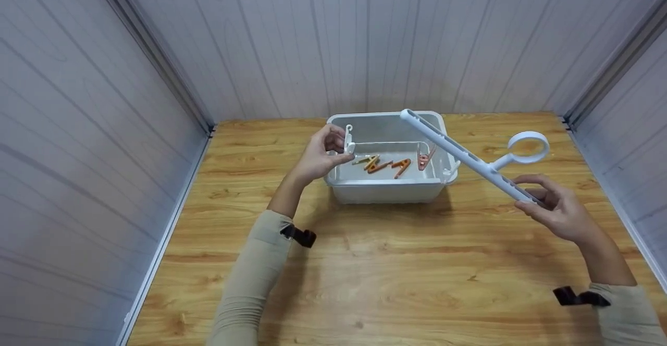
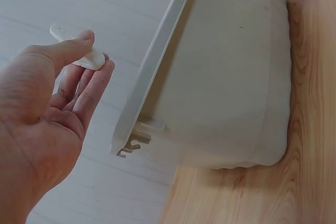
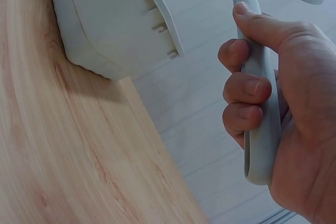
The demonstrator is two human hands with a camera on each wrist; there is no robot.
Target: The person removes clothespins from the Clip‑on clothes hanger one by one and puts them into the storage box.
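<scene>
- Leftmost, the grey panelled wall closes the side of the wooden table, and the beige left sleeve comes up across the boards with a black strap at the wrist
- Next, the left hand sits at the left rim of the white tub; in the left wrist view the thumb and fingers pinch a small white end piece, the fingers lying close together; a light grip, probably because the part is thin
- That piece seems to join a thin white bar lying across the tub's opening, though the joint itself is too small to tell
- Inside the tub lie several orange clothes pegs, loose on the bottom, with one pinker peg leaning near the right wall; the walls keep them together
- Further right, a long white hanger arm slants over the tub's right corner, its far tip above the rear rim and a ring branching off near the held end
- Rightmost, the right hand holds the arm's near end just right of the tub; the right wrist view shows the fingers curled round the flat bar and the thumb laid along it, a grip that would steady such a long lever held by one end
</scene>
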